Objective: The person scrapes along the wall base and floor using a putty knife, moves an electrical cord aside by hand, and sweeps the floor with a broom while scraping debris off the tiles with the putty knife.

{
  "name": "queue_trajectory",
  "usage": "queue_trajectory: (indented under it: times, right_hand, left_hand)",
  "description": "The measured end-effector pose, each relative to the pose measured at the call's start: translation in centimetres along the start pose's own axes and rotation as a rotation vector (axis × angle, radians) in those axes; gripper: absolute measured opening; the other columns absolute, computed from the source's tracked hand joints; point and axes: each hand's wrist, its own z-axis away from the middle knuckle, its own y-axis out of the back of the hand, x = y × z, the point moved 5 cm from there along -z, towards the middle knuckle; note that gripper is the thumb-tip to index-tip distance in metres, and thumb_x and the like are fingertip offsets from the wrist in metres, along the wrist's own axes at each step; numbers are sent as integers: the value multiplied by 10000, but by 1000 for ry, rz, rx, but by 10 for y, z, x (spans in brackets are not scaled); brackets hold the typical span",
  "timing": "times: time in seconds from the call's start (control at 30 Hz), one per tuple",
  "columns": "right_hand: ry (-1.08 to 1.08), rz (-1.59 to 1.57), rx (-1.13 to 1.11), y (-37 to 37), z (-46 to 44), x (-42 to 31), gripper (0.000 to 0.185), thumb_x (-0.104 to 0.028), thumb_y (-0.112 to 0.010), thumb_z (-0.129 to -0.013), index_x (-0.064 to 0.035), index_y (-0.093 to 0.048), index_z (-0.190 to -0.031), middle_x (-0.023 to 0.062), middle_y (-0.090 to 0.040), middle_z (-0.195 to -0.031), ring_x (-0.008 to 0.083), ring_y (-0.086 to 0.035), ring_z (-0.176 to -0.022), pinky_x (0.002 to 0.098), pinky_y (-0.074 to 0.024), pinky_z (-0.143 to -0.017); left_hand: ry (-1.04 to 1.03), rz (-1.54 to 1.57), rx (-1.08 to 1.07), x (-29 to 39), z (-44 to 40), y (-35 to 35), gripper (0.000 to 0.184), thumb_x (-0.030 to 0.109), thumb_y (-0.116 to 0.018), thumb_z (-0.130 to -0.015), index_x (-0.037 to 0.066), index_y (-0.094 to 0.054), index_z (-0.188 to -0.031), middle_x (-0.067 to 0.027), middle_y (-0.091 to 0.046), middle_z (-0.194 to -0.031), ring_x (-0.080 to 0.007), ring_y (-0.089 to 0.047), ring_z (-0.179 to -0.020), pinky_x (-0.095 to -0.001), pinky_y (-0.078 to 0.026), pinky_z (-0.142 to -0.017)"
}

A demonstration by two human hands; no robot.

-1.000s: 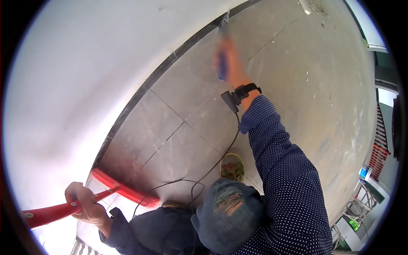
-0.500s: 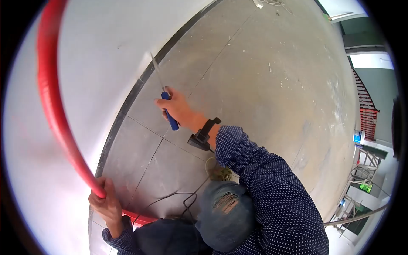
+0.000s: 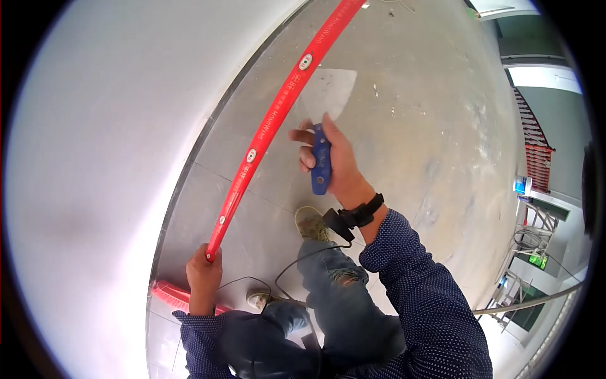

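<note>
Scraper: it (image 3: 321,142) is in the person's right hand (image 3: 338,165), raised in front of the body, blade up.
Right grip: closed loosely round the blue handle (image 3: 320,169), thumb along one side, some fingers partly uncurled.
Blade: the broad, pale blade (image 3: 334,91) looks thin and stiff with perhaps slight spring; its corners could nick, so the handle is the place to hold.
Scraper's weight: probably light enough for one hand; the smooth handle might slip if damp or dusty.
Red bar: it (image 3: 278,114) slants up from the left hand (image 3: 204,278), across the view, beside the scraper.
Left grip: closed round the bar's lower end.
Bar's handling: likely light but awkward, its length swinging from an end hold; nearer the middle should balance better.
Red piece: it (image 3: 169,294) lies low beside the left wrist; whether it joins the bar cannot be told.
</note>
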Motion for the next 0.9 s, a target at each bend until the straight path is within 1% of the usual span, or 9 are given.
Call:
queue_trajectory:
  times: [0.23,0.3,0.33,0.43,0.53,0.63,0.73,0.77,0.9]
  right_hand:
    - [236,-78,-165,-53,63,-53,691,-641,-495,-935,-40,-516,-1276,214,-630,-1239,110,-562,-563,267,-486,-565]
    - [315,77,-207,-67,83,-68,735,-617,-589,-897,-10,-494,-1299,223,-650,-1194,101,-574,-560,236,-480,-550]
    - [292,-11,-204,-74,93,-71,602,-439,-716,-882,6,-524,-1237,193,-682,-1083,96,-582,-556,213,-465,-519]
    - [75,118,24,-96,128,-74,349,-165,-707,-872,-18,-530,-1134,111,-659,-925,91,-581,-549,225,-465,-516]
    - [-3,190,94,-133,159,-63,202,-193,-738,-859,-49,-609,-919,42,-647,-813,75,-569,-539,220,-451,-487]
    - [21,350,58,-166,190,-39,262,-199,-749,-828,-20,-616,-965,28,-633,-761,87,-584,-593,242,-480,-548]
    - [-92,472,2,-202,236,-45,506,-332,-803,-760,23,-589,-1050,129,-645,-947,183,-594,-908,336,-475,-829]
    - [40,398,14,-209,249,-37,467,-313,-791,-763,9,-582,-1029,115,-633,-913,163,-586,-880,338,-477,-791]
    - [34,472,-70,-230,277,-16,382,-248,-808,-648,-84,-559,-888,73,-584,-790,223,-550,-738,348,-440,-705]
  left_hand:
    - [3,-58,-3,-5,37,-21,124,178,-664,-853,56,-647,-868,-184,-650,-830,-418,-629,-772,-494,-489,-665]
    - [-36,-66,-4,-5,52,-25,119,171,-662,-848,54,-649,-863,-186,-650,-854,-427,-620,-798,-506,-488,-689]
    - [-52,-52,-2,0,59,-23,127,176,-659,-851,51,-648,-867,-198,-643,-859,-434,-614,-821,-510,-484,-710]
    - [-11,-168,-19,18,80,-8,164,196,-669,-851,35,-644,-876,-202,-630,-833,-432,-608,-823,-509,-477,-717]
    - [-45,-131,65,20,98,11,215,214,-673,-857,14,-638,-928,-201,-638,-856,-411,-612,-813,-502,-470,-717]
    - [-23,-19,137,53,129,42,217,215,-665,-863,24,-647,-966,-172,-665,-927,-366,-642,-854,-468,-487,-737]
    - [18,183,184,90,150,66,207,223,-668,-865,46,-660,-973,-139,-679,-962,-335,-657,-901,-440,-504,-761]
    - [6,202,187,106,161,73,207,223,-668,-865,47,-660,-974,-138,-679,-962,-334,-658,-902,-439,-505,-762]
    - [-25,265,175,130,194,89,203,222,-667,-864,52,-663,-976,-134,-681,-965,-327,-660,-905,-433,-507,-763]
